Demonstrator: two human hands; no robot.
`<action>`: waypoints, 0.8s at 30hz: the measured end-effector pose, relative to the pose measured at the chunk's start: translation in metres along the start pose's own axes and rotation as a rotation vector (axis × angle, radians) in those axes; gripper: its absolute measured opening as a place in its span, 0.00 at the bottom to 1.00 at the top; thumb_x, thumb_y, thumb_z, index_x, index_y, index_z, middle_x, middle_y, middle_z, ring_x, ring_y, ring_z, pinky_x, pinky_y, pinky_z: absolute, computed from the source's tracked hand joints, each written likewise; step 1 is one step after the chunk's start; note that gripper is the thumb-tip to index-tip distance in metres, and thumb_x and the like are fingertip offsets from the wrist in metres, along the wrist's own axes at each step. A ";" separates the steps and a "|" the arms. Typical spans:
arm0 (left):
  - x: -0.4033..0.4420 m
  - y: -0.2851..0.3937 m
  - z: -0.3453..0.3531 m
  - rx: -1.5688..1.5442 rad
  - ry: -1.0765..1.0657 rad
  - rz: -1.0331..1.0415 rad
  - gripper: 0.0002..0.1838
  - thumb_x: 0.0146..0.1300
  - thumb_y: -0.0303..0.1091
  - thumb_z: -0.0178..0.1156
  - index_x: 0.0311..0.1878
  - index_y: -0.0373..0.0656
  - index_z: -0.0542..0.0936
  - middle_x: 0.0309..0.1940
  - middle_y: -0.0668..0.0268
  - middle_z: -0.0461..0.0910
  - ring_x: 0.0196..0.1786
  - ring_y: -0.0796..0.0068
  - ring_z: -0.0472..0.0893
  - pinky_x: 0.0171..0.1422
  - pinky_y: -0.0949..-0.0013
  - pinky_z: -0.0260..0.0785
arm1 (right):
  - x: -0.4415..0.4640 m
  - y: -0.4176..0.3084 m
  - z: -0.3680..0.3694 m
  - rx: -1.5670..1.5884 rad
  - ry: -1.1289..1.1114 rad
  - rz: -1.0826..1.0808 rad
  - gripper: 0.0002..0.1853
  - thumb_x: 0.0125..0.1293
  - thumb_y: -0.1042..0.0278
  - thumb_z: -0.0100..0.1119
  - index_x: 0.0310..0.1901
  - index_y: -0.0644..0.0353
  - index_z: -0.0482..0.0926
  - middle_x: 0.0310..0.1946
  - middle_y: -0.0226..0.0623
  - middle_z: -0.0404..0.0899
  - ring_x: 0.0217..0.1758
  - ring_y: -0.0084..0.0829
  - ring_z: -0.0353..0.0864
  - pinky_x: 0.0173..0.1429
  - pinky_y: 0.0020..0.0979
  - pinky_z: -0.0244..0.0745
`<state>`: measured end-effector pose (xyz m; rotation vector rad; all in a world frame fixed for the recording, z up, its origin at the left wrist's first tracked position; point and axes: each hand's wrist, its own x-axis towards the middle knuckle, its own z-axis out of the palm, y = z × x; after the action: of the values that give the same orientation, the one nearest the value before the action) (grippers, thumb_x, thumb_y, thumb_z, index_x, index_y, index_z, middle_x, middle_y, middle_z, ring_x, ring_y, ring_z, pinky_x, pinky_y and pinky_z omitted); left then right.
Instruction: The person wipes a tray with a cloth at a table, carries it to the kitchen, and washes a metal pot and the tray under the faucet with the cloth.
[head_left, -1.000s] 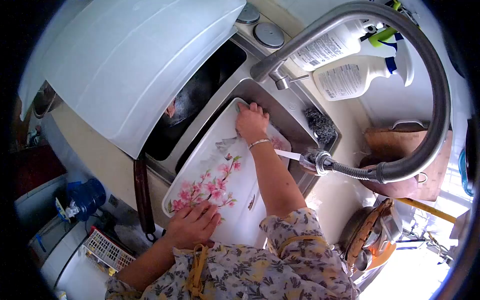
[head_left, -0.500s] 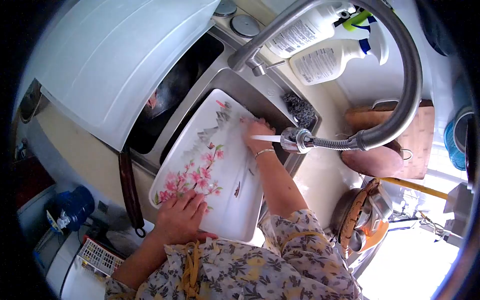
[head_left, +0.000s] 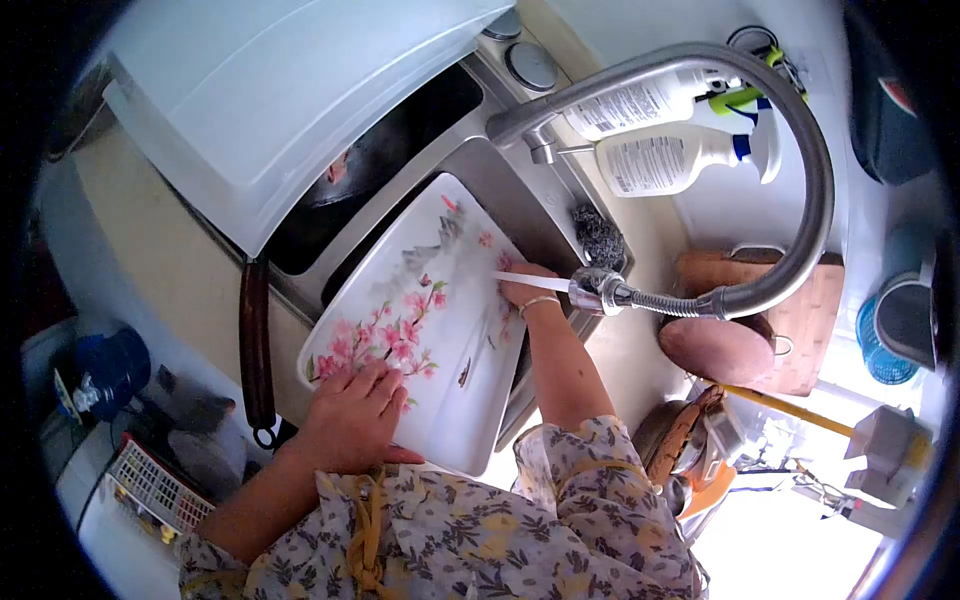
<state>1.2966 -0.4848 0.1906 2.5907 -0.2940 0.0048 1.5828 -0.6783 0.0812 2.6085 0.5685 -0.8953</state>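
Observation:
A white tray [head_left: 450, 350] printed with pink blossoms and grey mountains leans slanted in the metal sink. My left hand [head_left: 355, 412] grips its lower left edge, fingers on the printed face and thumb near the rim. At the tray's right edge is my right hand [head_left: 524, 284], with a bracelet at the wrist; its fingers are partly hidden by the water stream and the edge. Water runs from the faucet head [head_left: 600, 291] onto the tray beside that hand.
A large pale cover [head_left: 290, 90] spans the left basin. The faucet neck [head_left: 822, 170] arches over the right side. Behind stand a spray bottle [head_left: 660, 160] and steel wool [head_left: 598, 236]. Wooden boards [head_left: 800, 330] lean at right. A dark handle [head_left: 256, 345] juts out at left.
My right hand has moved from the tray's far corner down to its right edge. My left hand stays on the near edge. The camera view has shifted.

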 end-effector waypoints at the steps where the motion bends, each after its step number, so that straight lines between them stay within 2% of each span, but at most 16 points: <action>1: 0.000 -0.001 -0.001 0.013 -0.012 0.008 0.42 0.51 0.72 0.49 0.45 0.35 0.80 0.50 0.56 0.77 0.57 0.59 0.73 0.57 0.56 0.65 | 0.000 0.000 -0.001 0.016 -0.016 0.002 0.19 0.64 0.54 0.45 0.45 0.54 0.83 0.48 0.46 0.80 0.54 0.46 0.79 0.57 0.46 0.72; 3: 0.000 -0.001 0.000 0.012 -0.015 0.012 0.43 0.50 0.72 0.49 0.45 0.35 0.80 0.50 0.56 0.77 0.57 0.59 0.72 0.57 0.56 0.65 | 0.002 0.011 0.015 0.015 -0.035 0.007 0.20 0.63 0.55 0.45 0.46 0.54 0.83 0.48 0.46 0.80 0.55 0.46 0.78 0.58 0.45 0.72; 5: -0.001 -0.002 0.003 0.028 0.010 0.021 0.42 0.51 0.71 0.49 0.45 0.35 0.80 0.50 0.56 0.77 0.57 0.59 0.72 0.55 0.57 0.65 | 0.011 0.038 0.057 0.249 0.433 -0.414 0.21 0.61 0.54 0.45 0.48 0.56 0.81 0.50 0.50 0.79 0.55 0.46 0.78 0.59 0.45 0.71; 6: 0.000 -0.003 0.003 0.020 0.018 0.014 0.42 0.51 0.71 0.49 0.45 0.35 0.80 0.50 0.56 0.77 0.57 0.59 0.72 0.55 0.57 0.65 | -0.003 0.034 0.045 0.236 0.429 -0.419 0.21 0.61 0.54 0.45 0.48 0.56 0.81 0.50 0.50 0.79 0.55 0.46 0.78 0.59 0.45 0.71; 7: 0.000 -0.004 0.002 0.011 0.019 0.026 0.42 0.52 0.71 0.49 0.45 0.35 0.80 0.49 0.56 0.77 0.56 0.59 0.73 0.54 0.58 0.66 | -0.030 0.017 0.015 0.055 0.254 -0.351 0.22 0.61 0.55 0.45 0.48 0.58 0.81 0.50 0.51 0.78 0.55 0.46 0.78 0.58 0.45 0.72; 9: 0.000 -0.004 0.002 -0.004 0.019 0.034 0.42 0.52 0.71 0.49 0.45 0.35 0.80 0.49 0.55 0.77 0.56 0.59 0.73 0.53 0.58 0.66 | -0.067 -0.006 -0.019 -0.128 0.072 -0.282 0.22 0.60 0.55 0.45 0.48 0.59 0.81 0.51 0.53 0.77 0.55 0.46 0.78 0.58 0.45 0.72; 10: 0.000 -0.005 0.003 -0.015 0.033 0.032 0.40 0.53 0.69 0.49 0.44 0.35 0.80 0.48 0.55 0.78 0.55 0.58 0.74 0.53 0.58 0.66 | -0.080 -0.013 -0.026 -0.201 -0.120 -0.233 0.23 0.59 0.56 0.46 0.48 0.60 0.81 0.50 0.53 0.77 0.54 0.47 0.78 0.58 0.46 0.72; 12: 0.000 -0.005 0.006 -0.036 0.041 0.024 0.38 0.54 0.67 0.49 0.44 0.35 0.80 0.47 0.55 0.78 0.54 0.58 0.74 0.52 0.58 0.66 | -0.083 -0.013 -0.026 -0.276 -0.324 -0.183 0.23 0.58 0.56 0.46 0.48 0.61 0.81 0.49 0.53 0.78 0.53 0.48 0.78 0.57 0.46 0.72; 15: -0.001 -0.005 0.009 0.004 0.049 0.046 0.34 0.57 0.62 0.49 0.42 0.35 0.81 0.46 0.55 0.79 0.53 0.58 0.76 0.51 0.59 0.67 | -0.072 0.005 -0.004 -0.285 -0.271 -0.156 0.21 0.59 0.58 0.47 0.47 0.60 0.81 0.48 0.49 0.79 0.54 0.48 0.78 0.54 0.48 0.73; 16: -0.001 -0.006 0.009 0.012 0.056 0.056 0.31 0.58 0.58 0.50 0.42 0.36 0.81 0.46 0.55 0.79 0.53 0.58 0.76 0.51 0.59 0.67 | -0.059 0.013 0.011 -0.285 0.169 -0.356 0.19 0.59 0.60 0.48 0.47 0.59 0.81 0.47 0.48 0.78 0.53 0.47 0.77 0.53 0.47 0.73; 18: 0.001 -0.007 0.009 0.024 0.059 0.052 0.27 0.59 0.54 0.50 0.41 0.36 0.81 0.45 0.55 0.79 0.53 0.58 0.76 0.51 0.60 0.68 | -0.026 0.027 0.031 -0.270 0.613 -0.558 0.18 0.60 0.62 0.48 0.46 0.59 0.82 0.46 0.48 0.78 0.53 0.47 0.77 0.53 0.47 0.74; 20: 0.001 -0.006 0.007 -0.025 0.097 0.033 0.23 0.58 0.49 0.52 0.41 0.36 0.81 0.45 0.56 0.79 0.54 0.58 0.76 0.51 0.59 0.69 | 0.001 0.033 0.042 -0.449 0.370 -0.374 0.16 0.61 0.67 0.48 0.46 0.58 0.81 0.48 0.49 0.77 0.54 0.44 0.76 0.53 0.46 0.73; 21: 0.000 -0.008 0.011 -0.022 0.093 0.028 0.23 0.58 0.49 0.52 0.41 0.36 0.81 0.45 0.56 0.79 0.54 0.58 0.76 0.51 0.59 0.69 | 0.010 0.028 0.036 -0.445 0.370 -0.380 0.16 0.61 0.67 0.48 0.46 0.58 0.81 0.48 0.49 0.77 0.54 0.44 0.76 0.53 0.46 0.73; 22: -0.002 -0.011 0.017 0.050 0.105 0.069 0.29 0.57 0.59 0.51 0.40 0.38 0.81 0.46 0.58 0.79 0.53 0.60 0.76 0.51 0.58 0.69 | 0.016 0.022 0.028 -0.435 0.167 -0.293 0.15 0.61 0.67 0.48 0.46 0.58 0.81 0.48 0.48 0.77 0.54 0.43 0.76 0.53 0.44 0.74; 23: -0.004 -0.011 0.018 0.085 0.106 0.089 0.33 0.56 0.64 0.50 0.40 0.38 0.80 0.46 0.59 0.79 0.53 0.60 0.76 0.51 0.57 0.69 | 0.017 0.017 0.024 -0.422 -0.038 -0.205 0.15 0.61 0.67 0.49 0.46 0.57 0.81 0.48 0.48 0.78 0.53 0.42 0.77 0.53 0.43 0.74; 24: -0.004 -0.011 0.018 0.120 0.108 0.110 0.36 0.55 0.69 0.50 0.40 0.39 0.80 0.46 0.61 0.78 0.53 0.61 0.76 0.51 0.56 0.69 | 0.015 0.019 0.030 -0.417 -0.041 -0.207 0.15 0.61 0.67 0.49 0.46 0.57 0.81 0.48 0.48 0.78 0.53 0.42 0.77 0.53 0.43 0.74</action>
<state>1.2939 -0.4836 0.1692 2.6778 -0.4071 0.2070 1.5875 -0.7040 0.0521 2.1808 0.9177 -0.7866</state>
